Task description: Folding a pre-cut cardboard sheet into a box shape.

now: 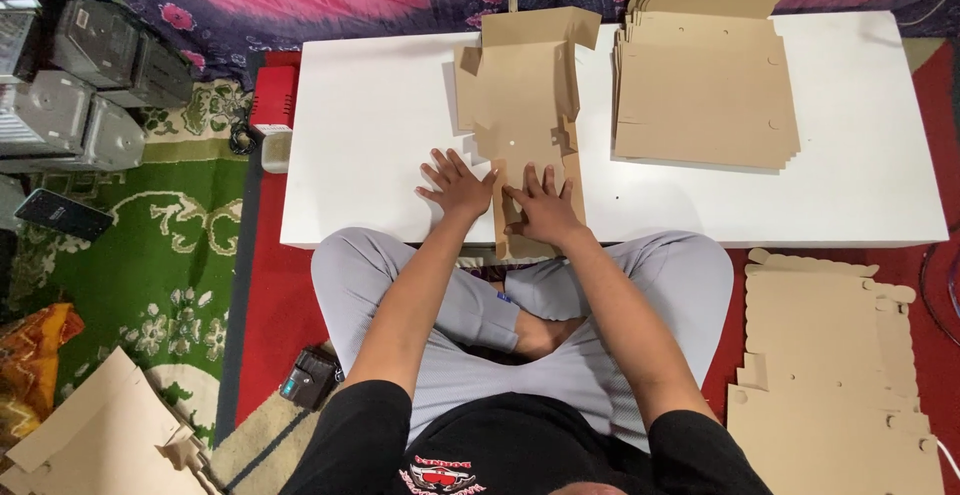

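Note:
A flat brown cardboard box blank (525, 105) lies on the low white table (380, 125), partly folded, with a flap raised at its far end. My left hand (458, 185) rests flat on the table with fingers spread, its fingertips beside the blank's near left edge. My right hand (543, 207) presses flat on the blank's near strip close to the table's front edge. Neither hand grips anything. I sit cross-legged in grey trousers at the table's front.
A stack of flat cardboard blanks (705, 90) lies on the table to the right. More blanks (830, 375) lie on the red floor at right and at bottom left (95, 435). Grey machines (80, 85) stand at left, a red box (273, 98) beside the table.

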